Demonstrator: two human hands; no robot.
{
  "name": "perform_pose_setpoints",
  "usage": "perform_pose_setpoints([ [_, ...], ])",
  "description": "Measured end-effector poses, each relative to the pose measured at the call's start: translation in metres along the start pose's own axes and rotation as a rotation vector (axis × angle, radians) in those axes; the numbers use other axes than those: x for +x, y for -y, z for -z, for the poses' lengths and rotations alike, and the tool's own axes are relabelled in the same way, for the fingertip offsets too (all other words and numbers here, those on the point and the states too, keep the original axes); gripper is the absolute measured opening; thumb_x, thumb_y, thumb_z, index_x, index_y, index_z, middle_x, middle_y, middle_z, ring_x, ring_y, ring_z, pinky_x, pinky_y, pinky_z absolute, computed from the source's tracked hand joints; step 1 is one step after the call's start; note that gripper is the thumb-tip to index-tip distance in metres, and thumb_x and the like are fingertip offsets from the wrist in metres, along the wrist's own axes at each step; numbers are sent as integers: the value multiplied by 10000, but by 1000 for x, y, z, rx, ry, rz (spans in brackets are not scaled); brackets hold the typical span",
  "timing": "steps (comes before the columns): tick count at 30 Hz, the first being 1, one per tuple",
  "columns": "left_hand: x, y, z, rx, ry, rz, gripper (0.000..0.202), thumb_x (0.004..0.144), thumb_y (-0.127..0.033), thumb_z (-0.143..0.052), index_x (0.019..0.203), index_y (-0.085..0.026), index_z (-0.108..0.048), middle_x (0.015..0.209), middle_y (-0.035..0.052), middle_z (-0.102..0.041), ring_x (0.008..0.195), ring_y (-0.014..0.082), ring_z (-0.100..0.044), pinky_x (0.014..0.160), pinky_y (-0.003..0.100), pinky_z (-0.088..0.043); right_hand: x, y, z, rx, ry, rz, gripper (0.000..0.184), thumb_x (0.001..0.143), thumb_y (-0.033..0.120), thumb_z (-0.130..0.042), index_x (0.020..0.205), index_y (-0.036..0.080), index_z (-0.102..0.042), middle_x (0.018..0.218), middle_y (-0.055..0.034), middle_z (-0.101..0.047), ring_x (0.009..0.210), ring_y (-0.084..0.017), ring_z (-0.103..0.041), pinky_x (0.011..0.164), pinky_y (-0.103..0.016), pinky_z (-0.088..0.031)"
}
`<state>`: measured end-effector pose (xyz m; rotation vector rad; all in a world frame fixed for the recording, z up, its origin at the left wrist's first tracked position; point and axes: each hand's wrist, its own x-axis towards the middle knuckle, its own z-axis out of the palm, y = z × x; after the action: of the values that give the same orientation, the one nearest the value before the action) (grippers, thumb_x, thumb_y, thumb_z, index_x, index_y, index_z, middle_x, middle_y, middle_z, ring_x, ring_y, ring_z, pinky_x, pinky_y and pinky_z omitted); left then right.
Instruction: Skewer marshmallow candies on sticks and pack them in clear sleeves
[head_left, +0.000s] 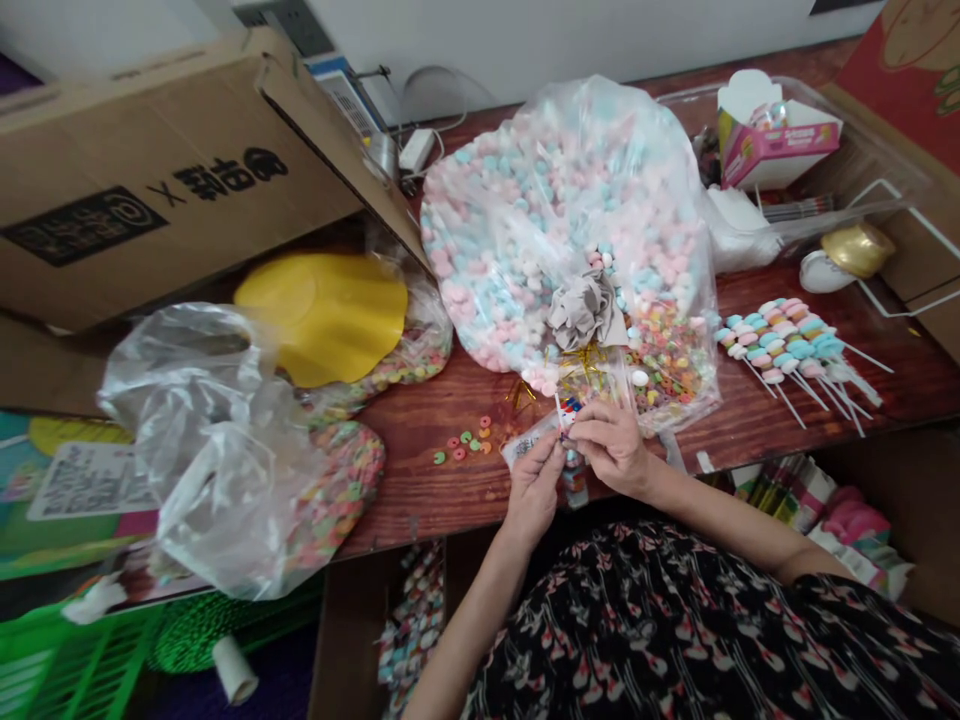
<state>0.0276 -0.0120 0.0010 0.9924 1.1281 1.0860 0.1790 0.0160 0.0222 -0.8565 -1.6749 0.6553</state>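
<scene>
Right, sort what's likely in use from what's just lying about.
Likely in use:
- small printed item, between left hand and right hand
- bagged pastel sweets
- gold ties
- candy sticks

Just lying about, apparently:
- cardboard box
- yellow wavy-edged piece
- white adapter

The single view looked from the person's head, forward and steeply down, past the black floral-print fabric garment close beneath the lens at lower right. It faced the glossy red-brown wooden table from near above, with the bare left hand and bare right hand a little below and right of centre. Its top edge reached the plain white wall; its lower left corner took in a bright green plastic basket.
</scene>
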Motion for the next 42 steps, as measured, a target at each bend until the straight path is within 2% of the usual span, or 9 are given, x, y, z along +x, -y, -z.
perform_pose_setpoints([
  [7, 2, -9, -5, -90, 216, 125, 324, 797, -455, -693, 712, -143, -709, 739, 37, -646, 745, 148, -574, 776, 286, -470, 0, -2, 4, -57, -75, 53, 148, 884, 211, -567, 768, 205, -657, 746, -28, -638, 723, -151, -536, 718, -332, -434],
  [15, 0, -11, -19, -368, 100, 127, 271, 722, -425, -776, 838, -185, -732, 758, 10, -648, 701, 107, -561, 731, 243, -477, 0, 3, -4, -109, -176, 102, 159, 889, 198, -514, 849, 244, -660, 868, -38, -626, 841, -170, -549, 814, -376, -434],
  [20, 4, -10, -11, -223, 34, 111, 271, 751, -432, -742, 866, -189, -706, 657, -29, -554, 576, 73, -463, 577, 189, -421, 0, -1, -6, -96, -105, 23, 153, 905, 227, -506, 830, 234, -639, 823, -32, -620, 812, -170, -559, 810, -383, -459],
  [23, 7, -19, 1, -178, 66, 196, 258, 758, -423, -722, 838, -181, -680, 625, -33, -522, 531, 70, -432, 512, 183, -382, 6, -5, 11, -238, 21, 151, 162, 898, 221, -515, 955, 267, -659, 1011, -55, -653, 976, -205, -553, 885, -421, -434],
  [27, 8, -36, 14, -204, 276, 326, 266, 738, -403, -732, 698, -157, -641, 572, -12, -511, 547, 102, -485, 565, 232, -438, 23, -7, 39, -543, 408, 588, 302, 917, 222, -526, 1164, 376, -607, 1328, 36, -586, 1260, -225, -423, 998, -456, -317],
  [30, 6, -38, 17, -212, 468, 410, 294, 761, -405, -711, 650, -148, -620, 595, 21, -535, 599, 139, -534, 671, 301, -489, 33, -4, 49, -614, 550, 762, 278, 956, 184, -456, 1164, 300, -599, 1304, 43, -608, 1270, -196, -428, 995, -438, -299],
  [33, 1, -34, 17, -206, 568, 460, 301, 776, -428, -696, 693, -148, -624, 625, 35, -542, 620, 153, -540, 693, 325, -502, 30, -3, 48, -557, 672, 740, 218, 961, 200, -429, 1020, 250, -632, 1126, 14, -681, 1155, -185, -508, 965, -434, -294],
  [37, -5, -31, 16, 95, 611, 277, 315, 876, -449, -564, 754, -165, -623, 651, 35, -554, 623, 147, -513, 633, 275, -456, 14, -5, 39, -525, 730, 505, 187, 894, 170, -450, 789, 205, -601, 794, -10, -661, 965, -196, -535, 913, -425, -282],
  [42, -6, -32, 16, 635, 332, -245, 207, 887, -309, -533, 762, -187, -644, 712, 32, -578, 689, 157, -493, 670, 267, -409, 8, -6, 28, -486, 611, 147, 183, 863, 129, -468, 743, 183, -596, 761, -21, -653, 864, -180, -522, 816, -375, -290],
])
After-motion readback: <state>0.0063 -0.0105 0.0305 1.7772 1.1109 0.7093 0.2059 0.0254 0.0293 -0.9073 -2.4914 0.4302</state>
